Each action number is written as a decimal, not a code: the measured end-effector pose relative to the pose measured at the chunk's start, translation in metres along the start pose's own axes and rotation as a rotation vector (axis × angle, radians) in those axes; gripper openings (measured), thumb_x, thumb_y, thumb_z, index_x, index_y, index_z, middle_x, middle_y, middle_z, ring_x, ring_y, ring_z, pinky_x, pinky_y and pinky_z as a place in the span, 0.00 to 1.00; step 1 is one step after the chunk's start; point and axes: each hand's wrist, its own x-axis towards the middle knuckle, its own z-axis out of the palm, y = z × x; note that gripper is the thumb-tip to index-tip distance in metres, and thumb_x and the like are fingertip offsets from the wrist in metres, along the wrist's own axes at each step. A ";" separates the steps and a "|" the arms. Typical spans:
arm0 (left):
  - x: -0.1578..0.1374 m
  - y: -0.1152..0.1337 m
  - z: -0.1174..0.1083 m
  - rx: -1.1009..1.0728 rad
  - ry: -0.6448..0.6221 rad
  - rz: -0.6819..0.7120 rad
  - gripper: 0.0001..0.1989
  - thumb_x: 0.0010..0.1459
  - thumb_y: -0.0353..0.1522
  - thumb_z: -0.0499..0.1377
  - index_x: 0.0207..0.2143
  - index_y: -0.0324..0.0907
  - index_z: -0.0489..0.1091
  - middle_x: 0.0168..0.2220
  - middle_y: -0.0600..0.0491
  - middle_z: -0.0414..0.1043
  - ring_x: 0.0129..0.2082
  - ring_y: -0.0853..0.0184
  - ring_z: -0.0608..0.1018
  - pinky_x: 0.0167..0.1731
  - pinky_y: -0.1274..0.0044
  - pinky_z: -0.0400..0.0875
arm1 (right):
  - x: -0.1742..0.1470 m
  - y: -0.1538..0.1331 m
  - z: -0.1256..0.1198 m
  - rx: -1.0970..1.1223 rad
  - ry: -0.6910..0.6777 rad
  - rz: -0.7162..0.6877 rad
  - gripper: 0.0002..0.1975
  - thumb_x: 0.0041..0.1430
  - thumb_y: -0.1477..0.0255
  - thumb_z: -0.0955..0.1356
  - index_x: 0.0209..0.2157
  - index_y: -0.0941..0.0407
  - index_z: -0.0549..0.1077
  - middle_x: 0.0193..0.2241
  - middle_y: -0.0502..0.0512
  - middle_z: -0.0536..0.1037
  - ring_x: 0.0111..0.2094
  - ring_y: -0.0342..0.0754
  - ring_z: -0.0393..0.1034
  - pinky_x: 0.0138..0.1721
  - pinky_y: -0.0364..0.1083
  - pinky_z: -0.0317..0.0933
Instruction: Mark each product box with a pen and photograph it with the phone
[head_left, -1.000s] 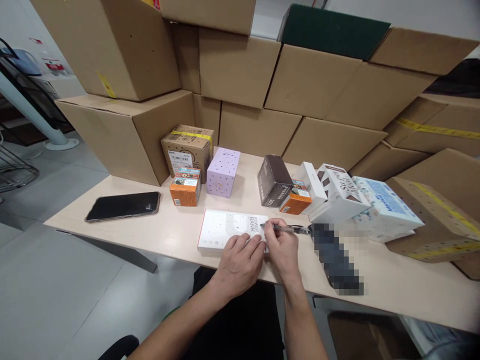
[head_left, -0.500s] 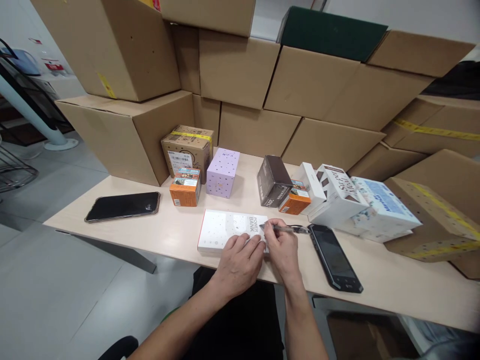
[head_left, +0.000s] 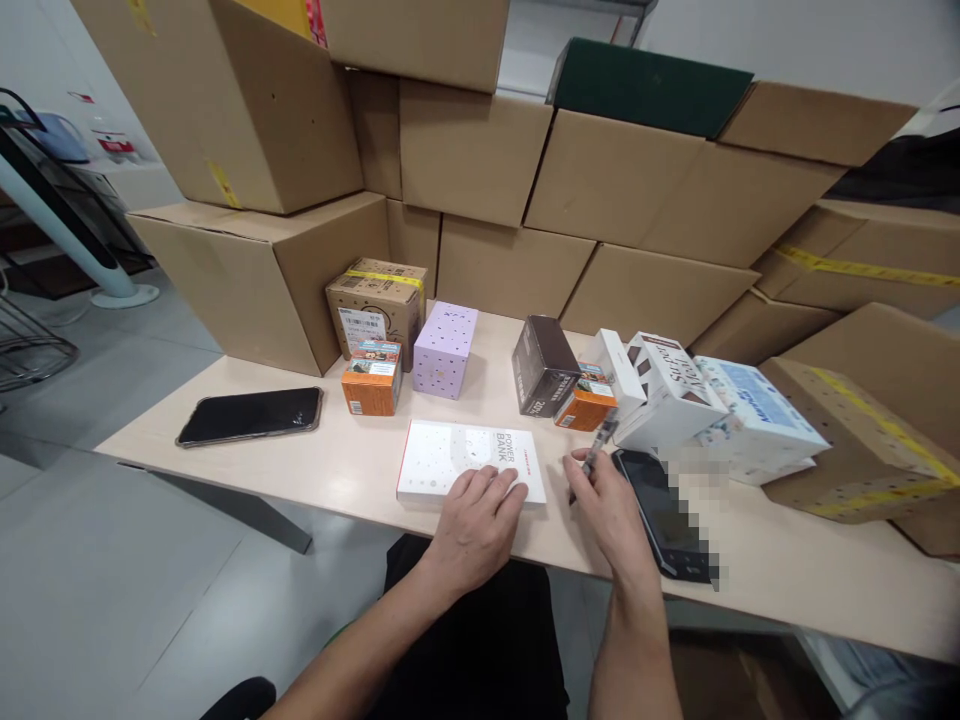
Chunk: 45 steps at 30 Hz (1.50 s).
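A white power bank box [head_left: 450, 455] with a red left edge lies flat near the table's front edge. Across its lower right part rests my left hand [head_left: 480, 520], fingers stretched out flat on the lid. To the right of the box, my right hand [head_left: 609, 505] is closed on a pen [head_left: 595, 455], whose tip points down toward the tabletop. Just beyond that hand lies a black handheld device [head_left: 664, 510], partly blurred by blocky pixels. The box's lower edge is partly hidden by my left hand.
At the left lies a phone [head_left: 251, 415]. Behind stand a brown carton [head_left: 409, 300], an orange box [head_left: 373, 385], a lilac box [head_left: 442, 355], a dark brown box [head_left: 546, 365] and white boxes [head_left: 671, 390]. Large cardboard cartons [head_left: 510, 265] wall off the table's back.
My right hand has moved right with the pen, off the power bank box, and the pen has turned more upright. My left hand stays on the box. The view has shifted slightly.
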 end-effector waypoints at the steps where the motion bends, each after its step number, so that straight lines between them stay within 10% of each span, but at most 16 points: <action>1: 0.000 0.000 0.001 -0.002 0.015 0.003 0.14 0.60 0.25 0.55 0.48 0.39 0.70 0.51 0.45 0.74 0.50 0.57 0.73 0.47 0.66 0.67 | 0.000 0.001 -0.002 -0.067 -0.043 -0.016 0.19 0.60 0.55 0.63 0.40 0.56 0.72 0.29 0.55 0.78 0.30 0.51 0.72 0.34 0.47 0.61; 12: -0.003 -0.002 0.006 -0.022 0.055 0.017 0.14 0.59 0.24 0.55 0.47 0.40 0.71 0.48 0.45 0.75 0.50 0.56 0.73 0.47 0.64 0.70 | 0.006 0.000 0.019 -0.460 -0.069 0.046 0.19 0.63 0.57 0.63 0.41 0.59 0.72 0.27 0.61 0.77 0.30 0.54 0.72 0.30 0.46 0.54; 20: -0.003 -0.002 0.004 -0.032 0.107 -0.015 0.19 0.55 0.20 0.56 0.48 0.42 0.71 0.48 0.46 0.75 0.56 0.51 0.70 0.53 0.55 0.70 | -0.031 0.026 -0.022 -0.689 0.327 0.063 0.36 0.59 0.47 0.62 0.58 0.60 0.68 0.53 0.76 0.69 0.52 0.73 0.63 0.45 0.63 0.60; 25: -0.004 -0.002 0.003 -0.067 0.126 0.005 0.18 0.55 0.20 0.57 0.48 0.38 0.72 0.47 0.45 0.75 0.54 0.52 0.71 0.52 0.58 0.72 | -0.042 0.078 -0.053 -0.716 0.178 0.325 0.49 0.51 0.40 0.63 0.65 0.58 0.58 0.57 0.77 0.66 0.55 0.77 0.61 0.49 0.69 0.57; 30: -0.004 -0.003 0.000 -0.121 0.172 0.052 0.15 0.56 0.20 0.57 0.46 0.36 0.72 0.45 0.44 0.76 0.50 0.55 0.73 0.50 0.62 0.74 | -0.036 0.100 -0.049 -0.609 0.146 0.231 0.44 0.56 0.47 0.61 0.63 0.64 0.60 0.46 0.75 0.74 0.51 0.70 0.67 0.51 0.63 0.58; 45: -0.001 -0.002 -0.001 -0.119 0.223 -0.006 0.24 0.59 0.22 0.53 0.59 0.36 0.63 0.46 0.42 0.76 0.50 0.56 0.75 0.51 0.61 0.74 | -0.072 0.009 0.029 0.032 0.415 -0.044 0.41 0.54 0.52 0.69 0.64 0.57 0.60 0.60 0.67 0.68 0.59 0.61 0.64 0.58 0.58 0.59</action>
